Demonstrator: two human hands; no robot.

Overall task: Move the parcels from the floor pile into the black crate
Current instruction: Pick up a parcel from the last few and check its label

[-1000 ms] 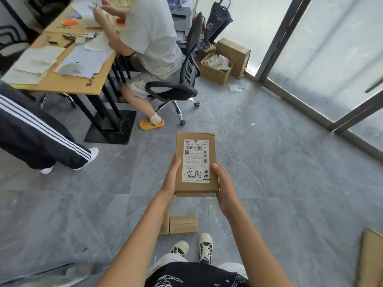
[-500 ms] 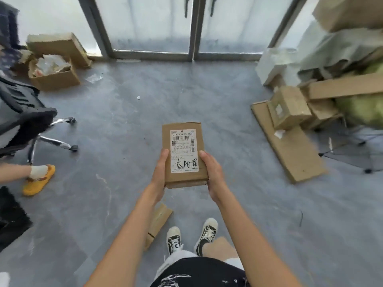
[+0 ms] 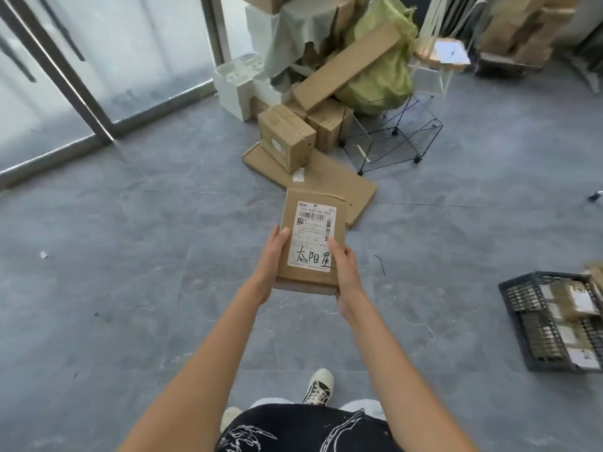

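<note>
The view has swung round, bringing the black crate [image 3: 551, 324] into the frame's right edge, while left hand [image 3: 272, 259] and right hand [image 3: 344, 272] clasp the labelled cardboard parcel [image 3: 310, 239], nearly there.

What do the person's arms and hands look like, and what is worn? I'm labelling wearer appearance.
Both forearms are bare, with no sleeves in view. The left hand and right hand show no gloves, rings or watch. Lower down: a black garment with white line drawings and pale lace-up sneakers.

Parcel [image 3: 311, 236] between both hands, crate [image 3: 518, 324] well to its right, floor pile [image 3: 303, 125] beyond.
</note>
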